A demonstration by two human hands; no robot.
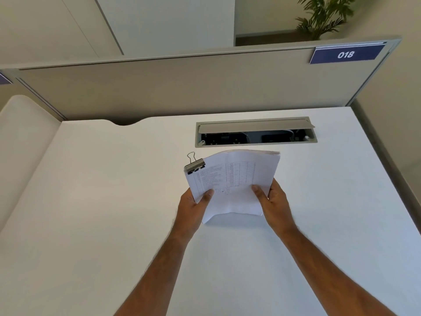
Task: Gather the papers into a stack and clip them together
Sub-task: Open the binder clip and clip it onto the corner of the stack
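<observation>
You hold the stack (pixel 232 181) at frame centre above the table (pixel 91 201), left hand (pixel 193 208) and right hand (pixel 273 201) pinching its near corners, fingers clamped. The clip (pixel 194 166) already bites the far-left corner, diagonally up from your left thumb.

Head-worn view looks forward and down, close over the desk (pixel 91 201).
</observation>
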